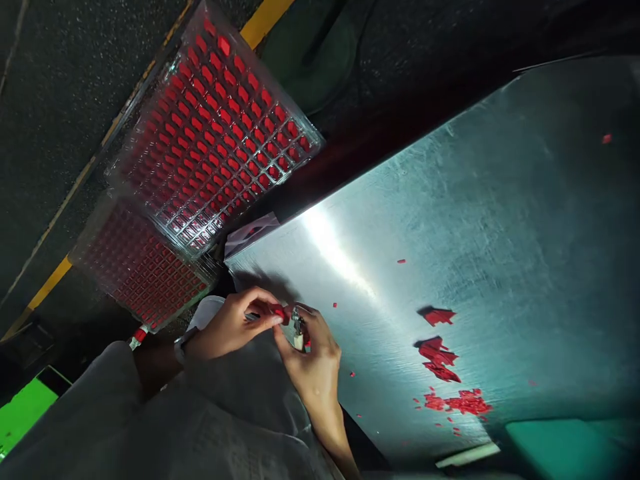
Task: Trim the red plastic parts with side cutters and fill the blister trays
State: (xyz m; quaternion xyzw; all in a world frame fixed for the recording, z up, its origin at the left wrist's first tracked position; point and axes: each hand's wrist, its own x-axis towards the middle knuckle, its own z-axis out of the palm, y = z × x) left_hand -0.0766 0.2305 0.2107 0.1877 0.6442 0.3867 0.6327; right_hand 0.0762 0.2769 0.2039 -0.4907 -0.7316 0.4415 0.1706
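Note:
Between the thumb and forefinger of my left hand [233, 325] is a small red plastic part [280, 312], pinched near the table's edge. My right hand [315, 357] is closed around a small metal hand tool [298, 323] with a pale handle; it looks like nippers, but its jaws are partly hidden by my fingers. The tool is right beside the red part; I cannot tell whether they touch. On the metal table [480, 220] lie several larger red pieces [439, 357] and a heap of small red scraps [465, 402].
A clear compartment tray [315, 137] full of red parts stands beyond the table's left edge. A second, similar tray [200, 293] sits lower, nearer me. A teal object [555, 450] is at the lower right. Yellow lines [50, 287] mark the dark floor.

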